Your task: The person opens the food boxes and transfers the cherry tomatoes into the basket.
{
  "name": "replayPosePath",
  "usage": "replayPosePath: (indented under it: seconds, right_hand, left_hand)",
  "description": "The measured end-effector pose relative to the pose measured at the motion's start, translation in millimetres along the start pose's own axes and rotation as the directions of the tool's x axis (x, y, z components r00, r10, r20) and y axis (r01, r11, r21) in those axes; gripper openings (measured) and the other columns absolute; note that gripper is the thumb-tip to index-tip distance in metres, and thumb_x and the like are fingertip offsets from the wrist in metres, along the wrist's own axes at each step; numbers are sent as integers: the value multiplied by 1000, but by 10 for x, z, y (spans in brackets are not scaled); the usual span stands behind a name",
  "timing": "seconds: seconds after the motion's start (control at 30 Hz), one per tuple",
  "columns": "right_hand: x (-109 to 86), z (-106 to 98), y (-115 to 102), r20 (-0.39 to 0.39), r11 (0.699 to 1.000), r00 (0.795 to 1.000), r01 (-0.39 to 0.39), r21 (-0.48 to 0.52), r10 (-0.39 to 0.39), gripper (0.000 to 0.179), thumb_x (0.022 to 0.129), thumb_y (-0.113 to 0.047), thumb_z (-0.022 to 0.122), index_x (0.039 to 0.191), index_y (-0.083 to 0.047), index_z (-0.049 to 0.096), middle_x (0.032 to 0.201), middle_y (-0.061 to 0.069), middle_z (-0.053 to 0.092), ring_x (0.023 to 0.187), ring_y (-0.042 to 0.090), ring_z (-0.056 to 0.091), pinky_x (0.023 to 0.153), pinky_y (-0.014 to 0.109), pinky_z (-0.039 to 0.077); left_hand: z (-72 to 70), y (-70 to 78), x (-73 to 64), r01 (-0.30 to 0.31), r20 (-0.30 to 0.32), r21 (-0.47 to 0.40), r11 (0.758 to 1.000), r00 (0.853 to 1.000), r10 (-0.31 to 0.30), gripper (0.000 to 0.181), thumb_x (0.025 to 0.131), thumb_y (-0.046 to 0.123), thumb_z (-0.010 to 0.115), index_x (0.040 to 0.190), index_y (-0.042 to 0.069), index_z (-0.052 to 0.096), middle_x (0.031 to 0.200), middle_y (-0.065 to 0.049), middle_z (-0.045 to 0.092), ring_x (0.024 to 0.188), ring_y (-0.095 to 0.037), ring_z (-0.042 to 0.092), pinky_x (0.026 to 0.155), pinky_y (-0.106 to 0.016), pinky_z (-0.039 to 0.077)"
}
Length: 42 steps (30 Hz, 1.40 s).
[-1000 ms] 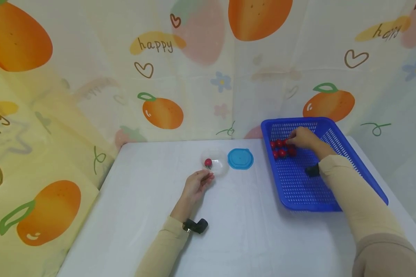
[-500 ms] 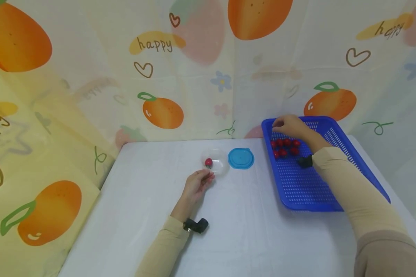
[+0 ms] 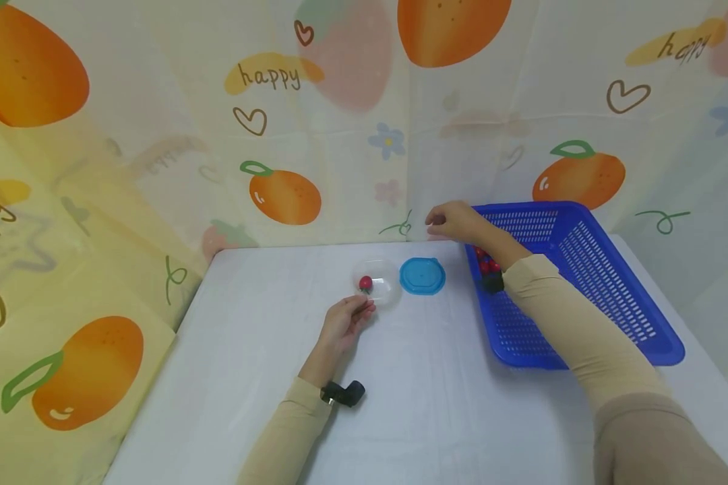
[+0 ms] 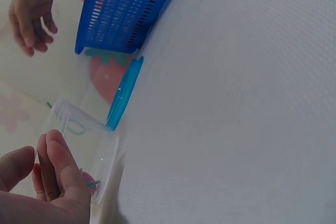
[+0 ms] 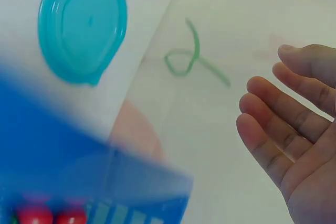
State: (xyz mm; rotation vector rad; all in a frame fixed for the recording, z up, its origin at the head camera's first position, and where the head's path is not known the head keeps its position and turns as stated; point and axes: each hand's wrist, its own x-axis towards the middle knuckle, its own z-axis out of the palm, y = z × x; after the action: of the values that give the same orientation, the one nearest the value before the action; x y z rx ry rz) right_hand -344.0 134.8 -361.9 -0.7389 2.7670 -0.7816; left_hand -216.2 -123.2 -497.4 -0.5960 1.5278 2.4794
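My left hand (image 3: 342, 323) holds a small clear plastic container (image 3: 388, 286) at its near rim, thumb and fingers either side of the edge in the left wrist view. Inside sits one red cherry tomato (image 3: 365, 283) with a green stem. The right hand (image 3: 455, 221) is in the air past the left rim of a blue basket (image 3: 619, 289), its fingers loosely bent with nothing visible between them. Several cherry tomatoes (image 3: 484, 265) lie at the basket's left side, partly hidden by the right forearm.
A blue lid (image 3: 422, 276) lies flat between the container and the basket. Behind the white table (image 3: 267, 377) hangs a fruit-printed cloth (image 3: 340, 148), which also covers the left side. The basket stands at the table's right.
My right hand has risen from the tomatoes and moved left over the basket's rim, without a visible tomato. The left hand and container have stayed in place.
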Motion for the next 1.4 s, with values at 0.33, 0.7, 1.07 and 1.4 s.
replayPosePath:
  seconds: [0.33, 0.7, 1.07, 1.4]
  right_hand:
    - [194, 403, -357, 110, 998, 992, 60, -30, -57, 28, 96, -18, 60, 118, -3, 66, 111, 15, 69, 104, 28, 64, 91, 39, 56]
    - [348, 869, -598, 203, 985, 969, 159, -68, -142, 28, 93, -15, 62, 117, 0, 67, 109, 14, 70, 102, 26, 63, 94, 37, 54]
    - [469, 1206, -666, 268, 995, 963, 50, -83, -26, 30, 94, -15, 61, 122, -5, 64, 124, 14, 65, 118, 28, 59, 105, 40, 48]
    - [520, 1446, -699, 280, 988, 959, 75, -133, -35, 28, 91, -12, 65, 117, -3, 67, 115, 12, 68, 106, 24, 61, 100, 35, 50]
  left_hand:
    - [-6, -8, 11, 19, -20, 2, 1000, 1000, -19, 17, 94, 12, 62, 107, 1, 60, 87, -3, 72, 81, -12, 71, 77, -19, 59]
    - [-4, 12, 12, 15, -29, 14, 1000, 999, -15, 16, 95, 11, 60, 107, 0, 60, 86, -3, 72, 80, -12, 71, 75, -19, 59]
    - [-8, 16, 8, 1, -19, -2, 1000, 1000, -1, 11, 95, 6, 58, 104, 0, 60, 82, -3, 71, 78, -12, 71, 73, -20, 59]
    - [-11, 1, 9, -22, 14, -18, 1000, 1000, 22, 7, 95, 4, 56, 101, 0, 58, 79, -1, 70, 77, -10, 70, 72, -18, 58]
